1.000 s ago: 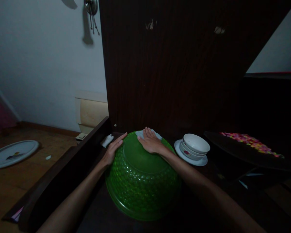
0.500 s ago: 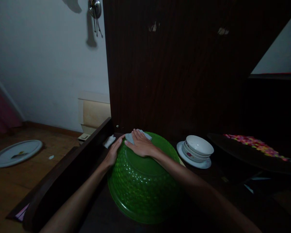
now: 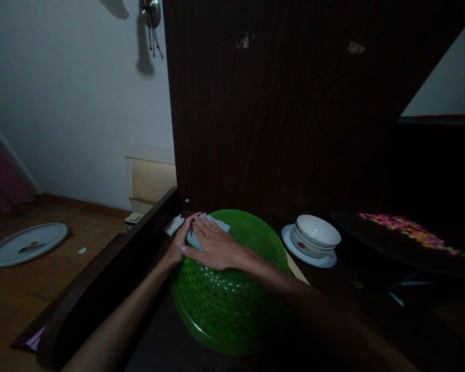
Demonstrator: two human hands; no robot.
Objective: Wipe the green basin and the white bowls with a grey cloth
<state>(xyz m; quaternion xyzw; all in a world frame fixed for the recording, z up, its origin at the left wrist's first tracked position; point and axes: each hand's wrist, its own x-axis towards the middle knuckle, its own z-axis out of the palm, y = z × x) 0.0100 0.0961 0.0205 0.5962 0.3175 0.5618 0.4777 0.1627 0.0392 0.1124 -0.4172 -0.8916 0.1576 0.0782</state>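
In the head view, a green basin (image 3: 232,310) is seen upside down, set on the dark desk (image 3: 155,330) close to the raised board along its left edge. Onto the basin's upturned base, at its left far side, a pale cloth (image 3: 219,223) is being pressed by the right grip (image 3: 213,244), laid flat, fingers outstretched and nearly together, nothing pinched. Just beside it, the basin's left wall is being steadied by the left grip (image 3: 177,247), its fingers stretched along the curve rather than curled round anything.

Near the desk's far left corner, a crumpled white tissue (image 3: 175,225) is seen; to the right of the basin, well short of the desk's right edge, bowls (image 3: 315,237) are stacked on a plate (image 3: 327,261).

And the handling? The basin looks to be made of thin plastic, so light weight and a little give may be expected, with little risk of breakage. The smooth base could prove slippery; on the bumpy wall, better purchase should be found. For lifting, the flared rim, down at desk level, would best be taken at two opposite sides. The cloth, soft and limp, is best held under a flat palm.
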